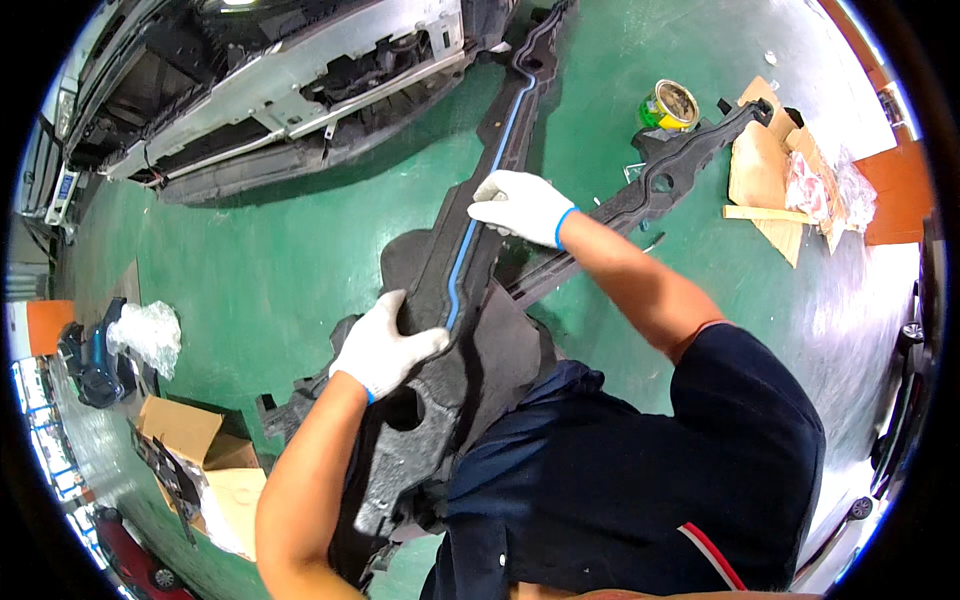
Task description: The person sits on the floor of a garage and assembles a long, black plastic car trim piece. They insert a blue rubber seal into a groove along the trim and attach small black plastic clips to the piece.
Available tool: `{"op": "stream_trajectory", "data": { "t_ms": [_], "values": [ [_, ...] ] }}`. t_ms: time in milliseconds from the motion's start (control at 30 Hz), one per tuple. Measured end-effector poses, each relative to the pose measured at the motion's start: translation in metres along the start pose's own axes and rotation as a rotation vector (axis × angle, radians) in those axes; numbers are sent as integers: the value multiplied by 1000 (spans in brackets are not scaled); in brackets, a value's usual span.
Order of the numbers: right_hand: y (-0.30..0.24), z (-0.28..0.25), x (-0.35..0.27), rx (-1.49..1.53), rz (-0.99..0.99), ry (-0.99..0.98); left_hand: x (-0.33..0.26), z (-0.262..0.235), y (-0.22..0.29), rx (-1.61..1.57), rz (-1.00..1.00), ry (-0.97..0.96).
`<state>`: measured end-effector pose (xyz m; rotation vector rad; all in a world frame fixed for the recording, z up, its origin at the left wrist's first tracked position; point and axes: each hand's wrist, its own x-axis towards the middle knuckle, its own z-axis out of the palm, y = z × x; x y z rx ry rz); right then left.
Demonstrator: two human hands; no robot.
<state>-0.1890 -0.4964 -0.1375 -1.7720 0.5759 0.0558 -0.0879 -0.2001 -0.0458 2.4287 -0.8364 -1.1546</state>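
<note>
A long black moulded car trim panel [425, 400] stretches diagonally up and away from my body. A narrow blue strip [464, 257] runs along its length. My left hand [386, 348], in a white glove with a blue cuff, rests on the near part of the panel with thumb and fingers apart; its fingertips touch the strip's near end. Farther up, my right hand [522, 206], gloved the same way, is closed in a pinch at the strip; some of its fingers are hidden underneath.
A second dark trim piece [640, 195] lies to the right, near an open tin can [670, 105]. Torn cardboard [760, 170] is at the far right. The exposed front of a car [290, 100] stands at the upper left. An open cardboard box [205, 450] sits lower left on the green floor [270, 250].
</note>
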Motion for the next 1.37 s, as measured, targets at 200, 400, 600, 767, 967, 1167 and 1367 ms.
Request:
{"op": "stream_trajectory", "data": {
  "t_ms": [200, 400, 600, 767, 967, 1167, 1367],
  "values": [
    [30, 24, 1, 160, 25, 125, -22, -91, -34, 260, 23, 2],
    [35, 57, -4, 186, 91, 14, 0, -192, -126, 314, -58, 37],
    [27, 55, -3, 40, 55, 1, 24, -213, -210, 245, -170, 338],
    [13, 47, 4, 8, 114, 80, -42, -162, -175, -375, 4, 524],
    [-28, 86, 38, -188, -88, 27, -102, -90, -143, 225, 497, 428],
    [-57, 142, 18, -201, -14, -165, -95, -83, -170, -139, 641, 824],
    [-96, 158, -48, 143, 340, -246, -141, -95, -163, -58, 290, 669]
  ]
}}
